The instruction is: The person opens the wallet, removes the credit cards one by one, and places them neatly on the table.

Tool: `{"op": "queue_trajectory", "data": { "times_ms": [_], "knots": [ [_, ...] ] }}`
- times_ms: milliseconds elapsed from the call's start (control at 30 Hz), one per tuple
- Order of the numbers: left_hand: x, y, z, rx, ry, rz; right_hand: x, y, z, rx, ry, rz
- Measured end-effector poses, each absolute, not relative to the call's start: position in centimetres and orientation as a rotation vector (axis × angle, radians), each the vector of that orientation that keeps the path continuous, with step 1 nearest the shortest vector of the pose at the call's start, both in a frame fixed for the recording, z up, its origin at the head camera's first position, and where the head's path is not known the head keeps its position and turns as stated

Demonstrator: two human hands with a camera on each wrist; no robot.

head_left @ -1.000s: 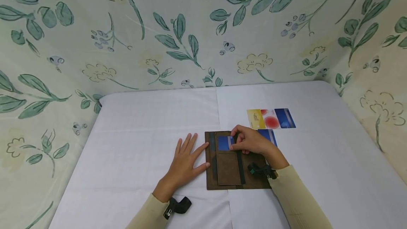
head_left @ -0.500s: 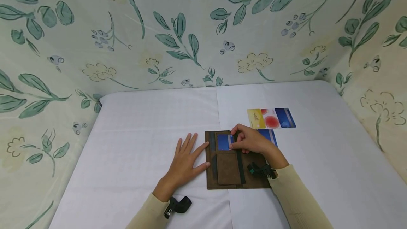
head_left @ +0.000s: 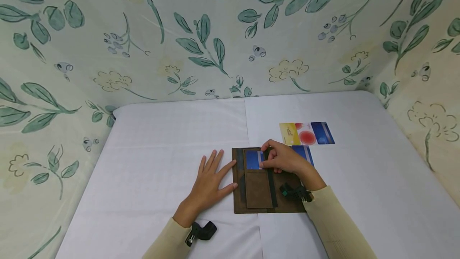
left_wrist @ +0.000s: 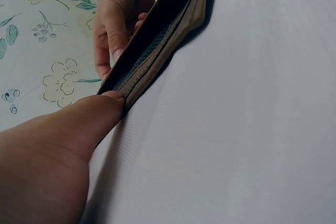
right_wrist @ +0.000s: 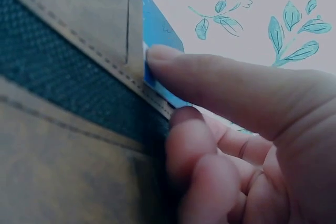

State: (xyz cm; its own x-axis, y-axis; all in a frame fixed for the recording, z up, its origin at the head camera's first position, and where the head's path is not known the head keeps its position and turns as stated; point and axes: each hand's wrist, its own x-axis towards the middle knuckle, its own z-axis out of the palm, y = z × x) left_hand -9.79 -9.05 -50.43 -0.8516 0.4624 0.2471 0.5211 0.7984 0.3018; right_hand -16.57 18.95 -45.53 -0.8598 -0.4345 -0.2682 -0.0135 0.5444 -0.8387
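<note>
An open brown wallet [head_left: 258,191] lies on the white cloth, with dark bands along its inside. A blue card [head_left: 253,160] shows in the upper part of its inner panel. My right hand [head_left: 285,159] reaches over the wallet and pinches the card's right edge. Up close in the right wrist view, the thumb presses on the blue card [right_wrist: 157,27] beside a stitched edge. My left hand [head_left: 210,187] rests left of the wallet with fingers spread, index finger and thumb touching its left edge. In the left wrist view, the thumb meets the wallet's stitched edge [left_wrist: 152,69].
Beyond the wallet at the right lie a yellow card [head_left: 288,134], a white card with red circles [head_left: 307,136] and a dark blue card [head_left: 322,133] in a row. Another blue card [head_left: 303,153] is partly hidden behind the right hand. Leaf-patterned fabric [head_left: 201,43] hangs behind the table.
Under my right fingers the blue card has shifted very slightly toward the wallet's far edge. Both hands and the wallet stay in nearly the same place.
</note>
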Motion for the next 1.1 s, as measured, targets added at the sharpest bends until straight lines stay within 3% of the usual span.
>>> {"op": "queue_trajectory", "data": {
  "times_ms": [1100],
  "knots": [
    [-9.83, -8.95, -50.42, -0.779, -2.81, -0.547, -16.55, 19.05, -45.59, -0.371, 2.346, -1.248]
  ]
}}
